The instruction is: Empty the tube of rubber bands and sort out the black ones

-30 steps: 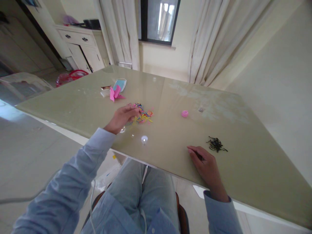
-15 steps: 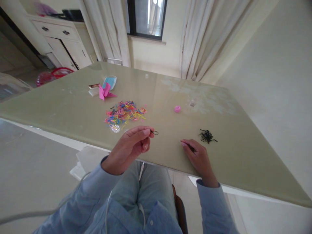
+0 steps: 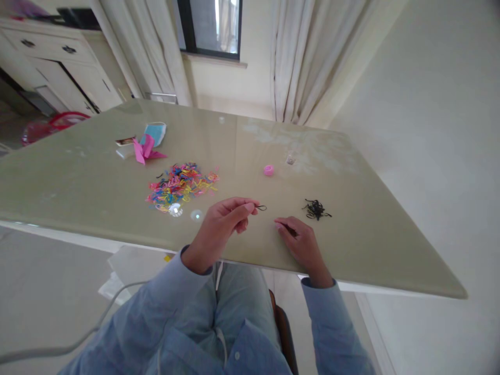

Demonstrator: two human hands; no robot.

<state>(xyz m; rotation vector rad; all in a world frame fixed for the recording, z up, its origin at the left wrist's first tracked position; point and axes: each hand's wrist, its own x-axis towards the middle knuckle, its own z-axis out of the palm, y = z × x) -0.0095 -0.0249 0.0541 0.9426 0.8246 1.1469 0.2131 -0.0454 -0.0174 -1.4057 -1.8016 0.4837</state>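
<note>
Between thumb and forefinger, my left hand (image 3: 224,226) pinches a small black rubber band (image 3: 262,208), whose loop sticks out to the right. My right hand (image 3: 300,242) rests closed near the table's front edge, thumb pressed to the forefinger; what it holds, if anything, is too small to make out. A pile of black bands (image 3: 315,209) lies just beyond it to the right. To the left of my left hand spreads a heap of multicoloured bands (image 3: 179,185).
A pink ring-like item (image 3: 268,170) and a small clear packet (image 3: 290,160) lie mid-table (image 3: 242,151). At the back left are a blue mask (image 3: 155,134), a pink folded paper (image 3: 146,149) and a small card (image 3: 125,141).
The view has shifted to the right. My left hand, still pinching the black band, has moved right, closer to my right hand and away from the coloured heap.
</note>
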